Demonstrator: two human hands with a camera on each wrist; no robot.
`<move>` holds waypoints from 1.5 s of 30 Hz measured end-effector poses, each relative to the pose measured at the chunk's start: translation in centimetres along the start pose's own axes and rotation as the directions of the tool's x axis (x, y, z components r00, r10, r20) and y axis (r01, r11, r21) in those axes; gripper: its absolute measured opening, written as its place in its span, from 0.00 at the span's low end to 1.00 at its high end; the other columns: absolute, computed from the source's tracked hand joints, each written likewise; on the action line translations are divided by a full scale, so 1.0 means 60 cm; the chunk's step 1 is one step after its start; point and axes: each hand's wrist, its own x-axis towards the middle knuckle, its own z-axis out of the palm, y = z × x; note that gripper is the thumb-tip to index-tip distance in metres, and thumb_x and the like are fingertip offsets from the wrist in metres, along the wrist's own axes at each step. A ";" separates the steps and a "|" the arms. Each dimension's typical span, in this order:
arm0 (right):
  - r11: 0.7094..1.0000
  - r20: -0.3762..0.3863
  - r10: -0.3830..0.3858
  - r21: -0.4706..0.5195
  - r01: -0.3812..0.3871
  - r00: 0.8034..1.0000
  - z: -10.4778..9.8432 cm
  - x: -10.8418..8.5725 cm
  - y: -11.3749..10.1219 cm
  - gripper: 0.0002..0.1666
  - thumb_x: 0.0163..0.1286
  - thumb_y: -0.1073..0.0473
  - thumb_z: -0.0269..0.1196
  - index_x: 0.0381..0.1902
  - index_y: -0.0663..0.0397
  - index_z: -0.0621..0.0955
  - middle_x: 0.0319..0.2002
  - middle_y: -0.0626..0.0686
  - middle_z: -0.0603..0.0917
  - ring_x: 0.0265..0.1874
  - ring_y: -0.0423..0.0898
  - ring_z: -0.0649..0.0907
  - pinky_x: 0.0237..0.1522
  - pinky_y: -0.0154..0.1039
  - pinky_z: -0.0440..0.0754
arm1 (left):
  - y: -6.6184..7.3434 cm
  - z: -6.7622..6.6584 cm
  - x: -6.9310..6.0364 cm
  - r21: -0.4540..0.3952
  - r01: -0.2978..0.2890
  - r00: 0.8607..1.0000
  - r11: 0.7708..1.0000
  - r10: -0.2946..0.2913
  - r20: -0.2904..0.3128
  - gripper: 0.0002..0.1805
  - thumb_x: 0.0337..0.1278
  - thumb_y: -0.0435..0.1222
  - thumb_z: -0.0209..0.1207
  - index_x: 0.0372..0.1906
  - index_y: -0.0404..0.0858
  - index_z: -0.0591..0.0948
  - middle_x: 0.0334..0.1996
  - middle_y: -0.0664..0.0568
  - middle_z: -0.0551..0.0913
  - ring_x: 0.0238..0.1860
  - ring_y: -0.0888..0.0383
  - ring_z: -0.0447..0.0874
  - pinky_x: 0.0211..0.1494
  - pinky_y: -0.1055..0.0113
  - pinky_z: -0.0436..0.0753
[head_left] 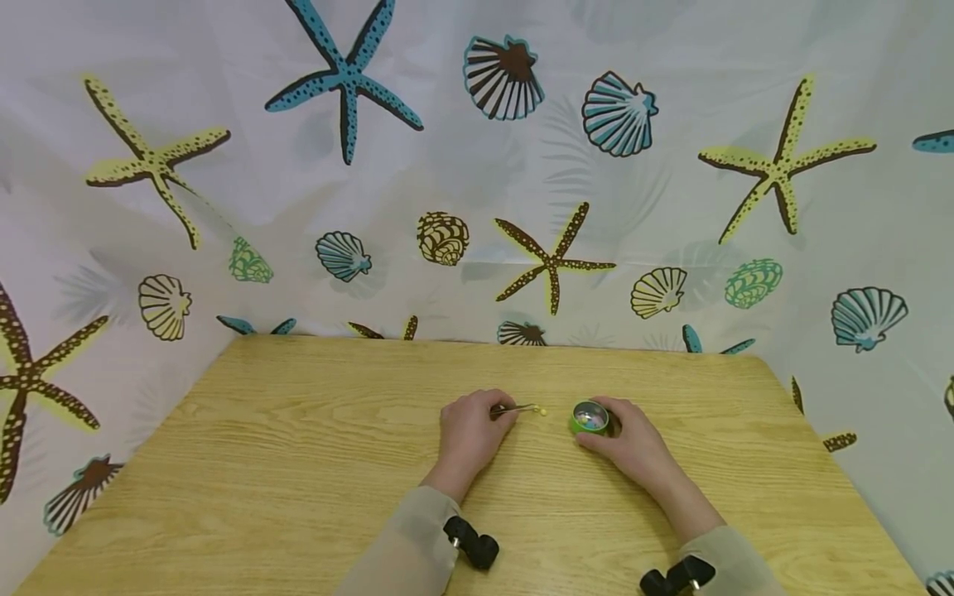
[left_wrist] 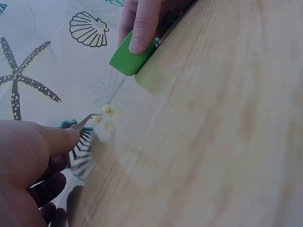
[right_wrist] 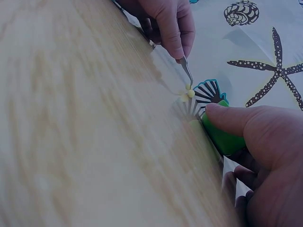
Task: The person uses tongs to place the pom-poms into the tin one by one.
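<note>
My left hand (head_left: 473,429) pinches slim bent-tip tweezers (head_left: 524,407) between thumb and fingers, low over the table. At the tweezer tips are two small pale yellow beads (left_wrist: 106,109), close together; whether the tips grip one, I cannot tell. To the right, my right hand (head_left: 632,440) holds a small round green tin (right_wrist: 221,131) by its sides, thumb on the near side. The tin stands upright on the table, open at the top, with small multicoloured pieces (head_left: 590,420) inside. A short gap separates the beads from the tin.
The wooden table (head_left: 313,463) has a shiny surface that reflects the tin and beads. Behind it and at both sides hangs a white cloth (head_left: 417,174) printed with starfish and shells. Black wrist mounts (head_left: 471,542) sit on both sleeves.
</note>
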 end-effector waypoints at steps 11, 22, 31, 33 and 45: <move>1.000 0.004 0.002 0.008 -0.002 1.000 0.000 -0.002 -0.002 0.41 0.74 0.53 0.77 0.78 0.62 0.76 0.72 0.66 0.78 0.76 0.66 0.74 0.76 0.65 0.69 | 0.010 -0.007 0.004 0.009 -0.029 0.997 1.000 0.029 -0.067 0.04 0.74 0.43 0.73 0.46 0.51 0.94 0.41 0.57 0.93 0.43 0.51 0.89 0.59 0.41 0.80; 1.000 -0.006 0.006 0.004 -0.006 1.000 0.000 0.001 0.002 0.42 0.75 0.51 0.77 0.78 0.61 0.76 0.73 0.65 0.78 0.76 0.65 0.73 0.77 0.64 0.69 | 0.054 -0.008 0.007 -0.031 -0.081 0.995 0.996 0.079 -0.053 0.04 0.73 0.42 0.74 0.46 0.51 0.94 0.43 0.57 0.93 0.45 0.51 0.89 0.62 0.41 0.78; 1.000 -0.008 -0.012 -0.003 0.012 1.000 0.000 0.003 0.006 0.41 0.74 0.50 0.78 0.77 0.61 0.77 0.72 0.65 0.78 0.76 0.65 0.74 0.77 0.65 0.69 | 0.078 0.014 0.004 0.004 -0.124 0.992 0.992 0.124 -0.008 0.03 0.71 0.43 0.75 0.44 0.53 0.94 0.40 0.60 0.92 0.42 0.55 0.88 0.57 0.44 0.79; 1.000 -0.008 -0.014 -0.004 0.014 1.000 0.001 0.004 0.006 0.41 0.74 0.50 0.78 0.77 0.61 0.77 0.71 0.65 0.79 0.75 0.65 0.74 0.77 0.65 0.69 | 0.081 0.018 0.002 0.002 -0.130 0.991 0.991 0.130 0.004 0.03 0.71 0.43 0.75 0.44 0.53 0.94 0.39 0.60 0.92 0.42 0.55 0.87 0.57 0.44 0.78; 1.000 -0.007 -0.006 -0.002 0.006 1.000 0.001 0.004 0.008 0.40 0.75 0.51 0.77 0.77 0.61 0.77 0.72 0.65 0.78 0.75 0.65 0.74 0.77 0.64 0.69 | 0.083 0.030 -0.006 -0.017 -0.119 0.992 0.993 0.120 0.050 0.02 0.71 0.41 0.75 0.44 0.51 0.94 0.38 0.60 0.90 0.41 0.57 0.86 0.62 0.41 0.74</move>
